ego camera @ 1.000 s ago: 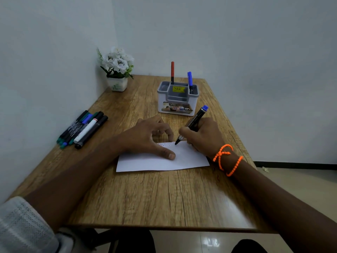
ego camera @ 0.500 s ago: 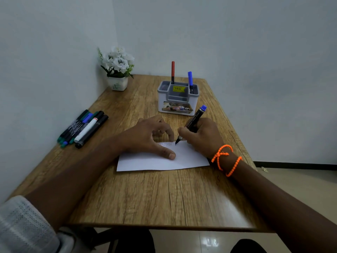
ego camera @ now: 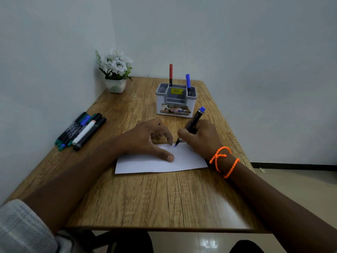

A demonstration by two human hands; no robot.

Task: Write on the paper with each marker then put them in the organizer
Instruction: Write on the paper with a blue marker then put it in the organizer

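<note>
Right hand (ego camera: 201, 137) grips black marker with blue end cap (ego camera: 193, 122), tip on white paper sheet (ego camera: 184, 161) mid wooden worktop (ego camera: 145, 198). Left hand (ego camera: 145, 137) fingers spread, pressing paper. Grey plastic organizer (ego camera: 176, 101) behind holds 2 markers.

The organizer (ego camera: 176, 103) stands past the paper (ego camera: 160, 164), with a strip of bare table (ego camera: 164, 201) between them. 2 markers stick up from it: a red marker (ego camera: 170, 74) at the back left and a blue marker (ego camera: 188, 83) at the back right; the middle and front compartments are open from above. The left hand (ego camera: 147, 138) presses the paper and the right hand (ego camera: 202, 137) grips a tilted marker (ego camera: 193, 123), blocking the near approach. A bunch of markers (ego camera: 81, 131) lies by the left wall, the flower pot (ego camera: 116, 84) fills the far left corner. The near half of the table is bare.
</note>
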